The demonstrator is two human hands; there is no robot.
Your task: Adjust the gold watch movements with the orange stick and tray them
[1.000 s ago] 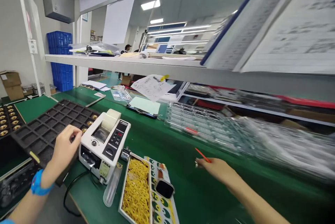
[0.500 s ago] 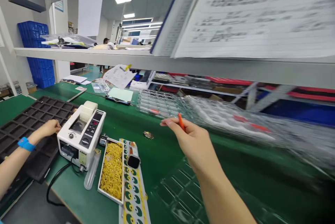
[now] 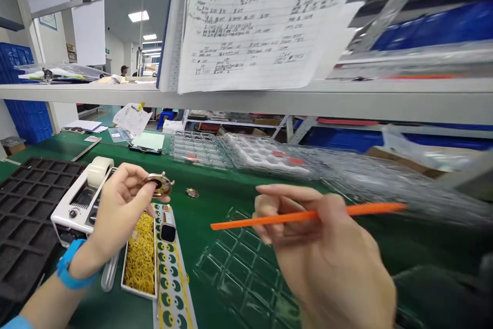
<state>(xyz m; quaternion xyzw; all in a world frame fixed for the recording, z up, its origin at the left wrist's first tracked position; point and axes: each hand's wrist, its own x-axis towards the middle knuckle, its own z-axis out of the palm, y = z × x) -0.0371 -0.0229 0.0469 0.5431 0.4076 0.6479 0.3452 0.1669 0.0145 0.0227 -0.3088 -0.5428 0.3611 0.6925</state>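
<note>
Between the thumb and fingers of my left hand [image 3: 122, 208] is a round gold-coloured watch case [image 3: 160, 184], raised over the bench near the tape dispenser [image 3: 79, 203]. A blue band circles that wrist. My right hand [image 3: 319, 247] pinches a thin orange stick [image 3: 285, 217], which points left above a clear compartment tray [image 3: 246, 267]. Another small round metal part [image 3: 191, 193] lies on the green bench between my hands. Below my left hand stands a white box of yellow rings [image 3: 140, 257], beside a sticker sheet [image 3: 171, 277] with a square-faced watch [image 3: 168, 231] on it.
A black compartment tray [image 3: 31, 216] covers the bench's left side. Clear plastic trays [image 3: 265, 154] line the back edge. Across the top runs a grey shelf [image 3: 239, 105] with an open handwritten notebook [image 3: 246, 26] leaning on it. A clipboard [image 3: 146, 142] lies farther back.
My left hand has come from the black tray to the right and up, now with the watch case. The orange stick has turned side-on in my right hand. The view has swung right.
</note>
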